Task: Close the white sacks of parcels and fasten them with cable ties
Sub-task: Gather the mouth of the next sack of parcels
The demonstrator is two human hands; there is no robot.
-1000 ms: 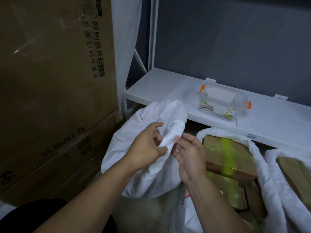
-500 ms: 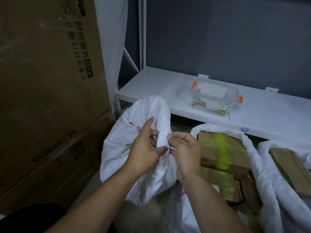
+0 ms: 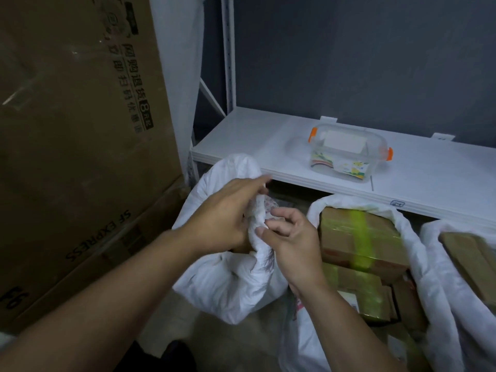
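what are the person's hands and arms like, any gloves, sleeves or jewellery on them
Both are bare. The left hand and right hand wear no gloves, and no ring shows on the fingers in view. The left forearm and right forearm are uncovered right to the frame edge: no sleeve, cuff, watch or bracelet shows. The left fingertips are motion-blurred.

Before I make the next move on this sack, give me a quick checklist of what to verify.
1. Neck of the near sack gathered: ok, bunched between both hands.
2. Right hand on the neck: ok, pinching it.
3. Left hand grip: cannot tell, fingers blurred.
4. Cable tie on the neck: cannot tell, none visible.
5. Middle sack closed: not ok, parcels showing.
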